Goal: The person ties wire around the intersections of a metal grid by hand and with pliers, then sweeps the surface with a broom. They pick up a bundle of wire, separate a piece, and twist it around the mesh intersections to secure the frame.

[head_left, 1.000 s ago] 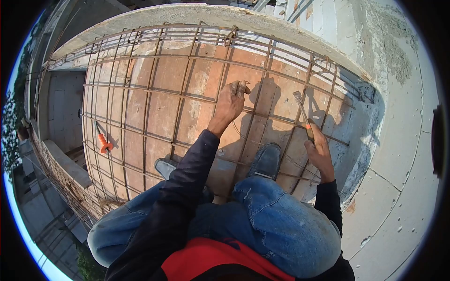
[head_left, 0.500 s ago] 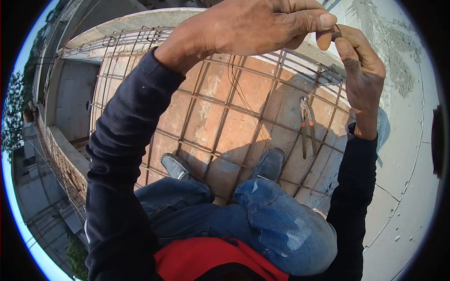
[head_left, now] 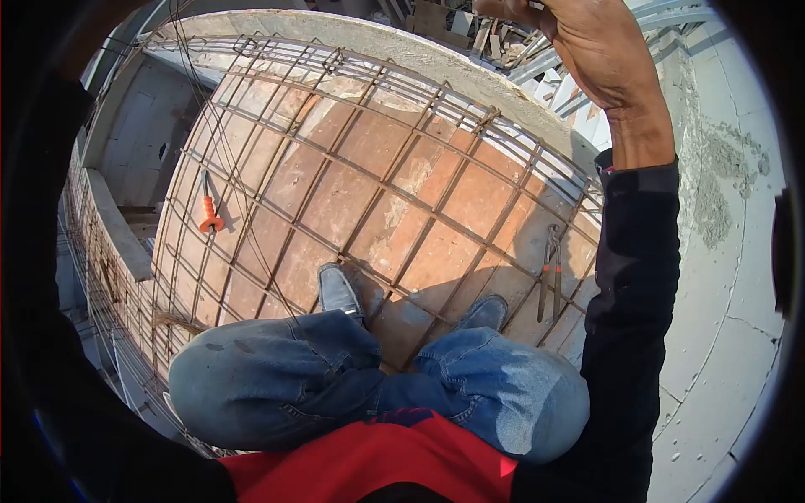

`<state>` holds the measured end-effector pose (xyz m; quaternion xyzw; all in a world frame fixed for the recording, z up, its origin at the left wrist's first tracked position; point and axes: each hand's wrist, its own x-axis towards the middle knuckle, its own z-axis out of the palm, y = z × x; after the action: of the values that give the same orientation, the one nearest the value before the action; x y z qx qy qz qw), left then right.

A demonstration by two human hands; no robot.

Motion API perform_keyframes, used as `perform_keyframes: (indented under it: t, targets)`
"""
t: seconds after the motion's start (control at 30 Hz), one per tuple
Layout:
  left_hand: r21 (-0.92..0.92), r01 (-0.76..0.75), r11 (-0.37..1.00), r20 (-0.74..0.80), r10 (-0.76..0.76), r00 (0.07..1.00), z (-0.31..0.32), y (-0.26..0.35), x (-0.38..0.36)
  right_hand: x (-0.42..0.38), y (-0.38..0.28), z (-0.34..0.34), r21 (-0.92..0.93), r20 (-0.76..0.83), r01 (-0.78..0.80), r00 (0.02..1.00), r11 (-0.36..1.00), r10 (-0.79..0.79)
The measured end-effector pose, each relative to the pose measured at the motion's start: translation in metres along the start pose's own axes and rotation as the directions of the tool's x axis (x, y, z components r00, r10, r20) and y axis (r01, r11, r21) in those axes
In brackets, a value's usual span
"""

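My right hand (head_left: pixel 599 54) is raised at the top edge, its fingers curled and partly cut off; what they pinch, if anything, cannot be made out. My left hand (head_left: pixel 94 38) is far up at the left, dark, with its fingers outside the picture. Thin, long tie wires (head_left: pixel 220 126) hang down from the top edge beside it to my knee. Under both hands spreads a grid of rusty rebar (head_left: pixel 381 180) over reddish boards. Pincers (head_left: pixel 549 272) with orange-marked handles lie on the grid at the right.
A chisel with an orange grip (head_left: pixel 209 205) rests on the grid at the left. My shoes (head_left: pixel 340 289) stand among the bars. A curved concrete edge (head_left: pixel 369 38) runs behind, and a grey block wall (head_left: pixel 721 251) borders the right. Scrap pieces (head_left: pixel 495 38) lie beyond.
My hands, together at the upper right before, have parted. My left hand swung far left, and the hanging wires moved left with it. The view has turned left, bringing the chisel into sight.
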<state>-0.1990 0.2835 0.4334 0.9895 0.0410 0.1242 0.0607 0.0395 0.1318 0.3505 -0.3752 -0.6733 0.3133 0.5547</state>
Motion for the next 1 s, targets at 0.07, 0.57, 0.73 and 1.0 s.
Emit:
perform_keyframes:
  t: [0.07, 0.57, 0.73, 1.0]
  targets:
    - [-0.137, 0.117, 0.984, 0.014, -0.117, 0.993, 0.016, -0.015, -0.038, -0.007, 0.021, 0.018, 0.137, 0.083, -0.053, 0.996, 0.989, 0.042]
    - [-0.482, 0.090, 0.872, -0.157, -0.187, 0.970, 0.051, -0.060, -0.081, 0.025, -0.020, -0.053, -0.431, -0.209, -0.271, 0.958, 0.861, 0.197]
    - [-0.221, -0.014, 0.975, -0.156, -0.021, 0.988, 0.012, -0.076, -0.066, 0.073, -0.053, -0.055, -0.513, -0.196, -0.278, 0.959, 0.812, 0.205]
    - [-0.358, 0.046, 0.932, -0.047, -0.067, 0.997, 0.041, -0.089, -0.092, 0.063, -0.014, -0.010, -0.436, -0.161, -0.444, 0.895, 0.783, 0.417]
